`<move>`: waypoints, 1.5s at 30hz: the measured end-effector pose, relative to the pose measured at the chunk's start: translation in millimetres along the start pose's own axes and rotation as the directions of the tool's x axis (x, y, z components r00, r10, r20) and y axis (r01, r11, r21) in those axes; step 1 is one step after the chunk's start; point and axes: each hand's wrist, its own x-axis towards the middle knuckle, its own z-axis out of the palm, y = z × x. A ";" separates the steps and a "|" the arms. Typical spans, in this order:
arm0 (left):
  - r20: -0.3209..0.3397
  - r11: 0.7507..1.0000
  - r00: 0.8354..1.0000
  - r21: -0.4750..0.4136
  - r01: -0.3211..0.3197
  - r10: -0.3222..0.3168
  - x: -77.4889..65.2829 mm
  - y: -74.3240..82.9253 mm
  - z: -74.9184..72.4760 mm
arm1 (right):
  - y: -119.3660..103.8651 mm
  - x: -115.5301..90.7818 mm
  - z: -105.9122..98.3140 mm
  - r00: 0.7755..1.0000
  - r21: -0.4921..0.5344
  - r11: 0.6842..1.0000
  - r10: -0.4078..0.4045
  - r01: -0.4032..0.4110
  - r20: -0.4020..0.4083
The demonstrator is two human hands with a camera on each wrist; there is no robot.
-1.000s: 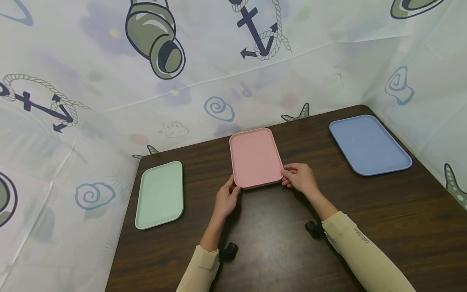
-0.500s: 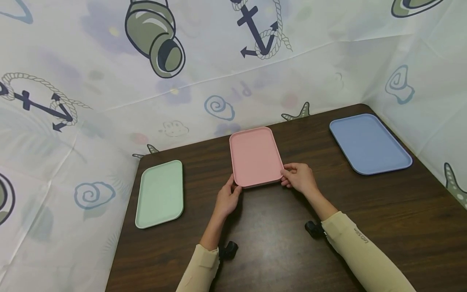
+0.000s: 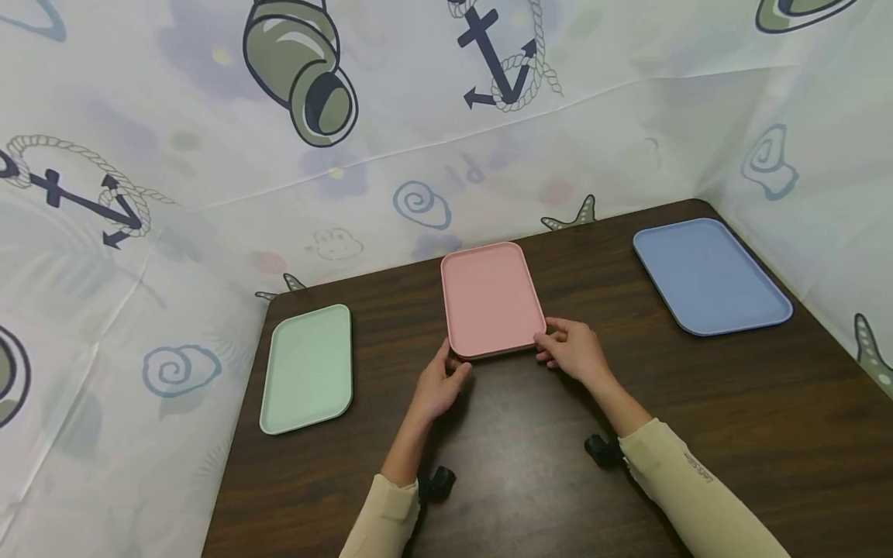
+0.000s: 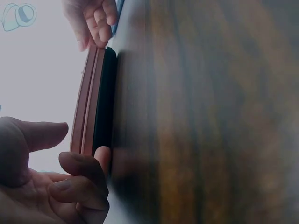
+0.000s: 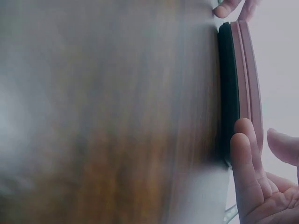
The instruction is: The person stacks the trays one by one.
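Pink tray (image 3: 493, 301), head view: sits at the middle of the back of the table (image 3: 523, 465), short side toward the person, far end by the printed cloth (image 3: 335, 194). Left hand (image 3: 441, 384) at its near-left corner, right hand (image 3: 574, 349) at the near-right one. Probably mirrored on purpose: contact at both corners should keep it from swinging. Green tray (image 3: 308, 370) lies well off to the left, blue tray (image 3: 712, 277) well off to the right; the gaps leave both hands room to work beside the pink one

Left wrist view: thumb raised clear of the rim, fingers loosely bent at the tray's side, so not pinching. Dark layer (image 4: 103, 102) under the pink; can't tell if it's a separate part or shadow. Right hand shows at the opposite corner

Right wrist view: fingers fairly straight against the tray's side, thumb spread away, so touching, not gripping. Thumbs off on both sides reads as steadying rather than carrying, my judgement only. Wood grain too blurred to use
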 end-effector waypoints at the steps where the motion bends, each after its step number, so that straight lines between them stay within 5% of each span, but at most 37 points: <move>1: 0.010 1.000 1.000 -0.011 0.003 -0.003 -1.8 0.5 0.9 | 0.3 -2.3 -0.4 1.000 -0.001 1.000 0.003 -0.003 0.002; 8: 0.059 0.999 0.998 -0.043 0.012 -0.010 -18.1 4.3 11.0 | 6.5 -17.9 -7.0 1.000 0.042 0.999 -0.003 0.002 0.022; 20: 0.027 0.996 0.997 -0.054 0.072 -0.071 -44.9 28.3 37.3 | 9.2 -59.0 -36.6 0.997 0.084 0.996 -0.031 0.025 0.066; 28: 0.113 0.997 0.992 0.032 -0.067 0.063 -53.1 46.6 67.2 | 18.6 -73.3 -82.2 0.999 0.094 0.994 -0.048 0.049 -0.018; 37: 0.259 0.967 0.945 0.099 -0.233 0.201 -43.3 62.2 92.7 | 30.2 -72.0 -144.1 0.987 0.092 0.994 -0.045 0.060 -0.156; 45: 0.342 0.925 0.900 0.169 -0.340 0.268 -23.8 80.0 117.8 | 49.3 -72.9 -193.4 0.961 0.168 0.986 0.045 0.001 -0.273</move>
